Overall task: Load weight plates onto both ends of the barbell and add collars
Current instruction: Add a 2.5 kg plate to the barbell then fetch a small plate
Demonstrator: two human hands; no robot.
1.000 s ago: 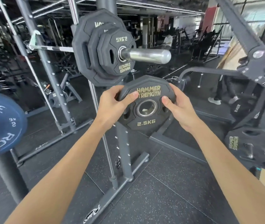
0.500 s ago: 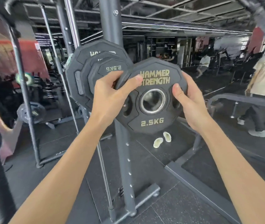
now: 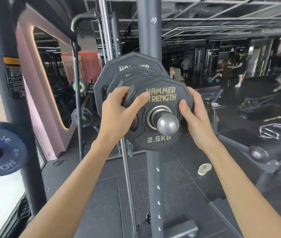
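the barbell sleeve [image 3: 168,124] points at the camera, so only its rounded steel end shows; the shaft is hidden behind the plates. the 2.5 kg plate [image 3: 160,140] sits on the sleeve with the end poking through its centre hole. left hand [image 3: 119,114] grips the rim at 9 o'clock, thumb laid across the face and covering the first letter of "strength". right hand [image 3: 194,117] grips the rim at 3 o'clock, thumb on the face, fingers curled out of sight behind the plate. plates on this sleeve: four (the held one plus three rear plates [image 3: 132,62], each showing only an upper-left edge and partial lettering). whether the front plate touches the one behind it cannot be told. a blue plate [image 3: 7,145] at 8 o'clock in the view is cut by the left edge. one pale slipper [image 3: 204,168] lies on the floor at 4 o'clock. background people are blurred.
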